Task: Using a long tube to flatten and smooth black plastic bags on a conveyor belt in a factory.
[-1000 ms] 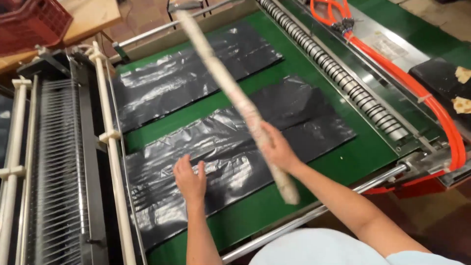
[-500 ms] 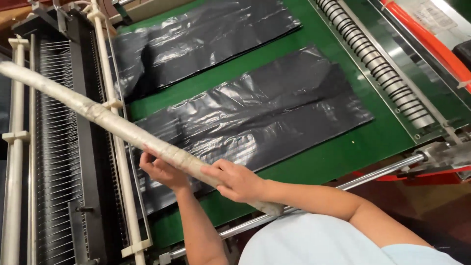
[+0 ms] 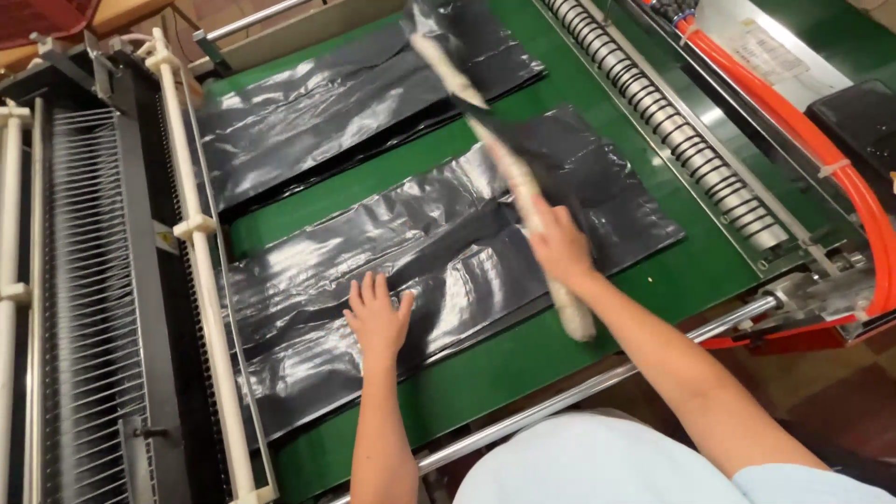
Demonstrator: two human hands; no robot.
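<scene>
Two black bag stacks (image 3: 439, 271), one stick (image 3: 509, 168)

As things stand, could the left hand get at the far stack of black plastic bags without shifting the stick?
Probably yes. The left hand lies flat on the near bags, and only bare green belt separates it from the far stack; the stick crosses further right.
</scene>
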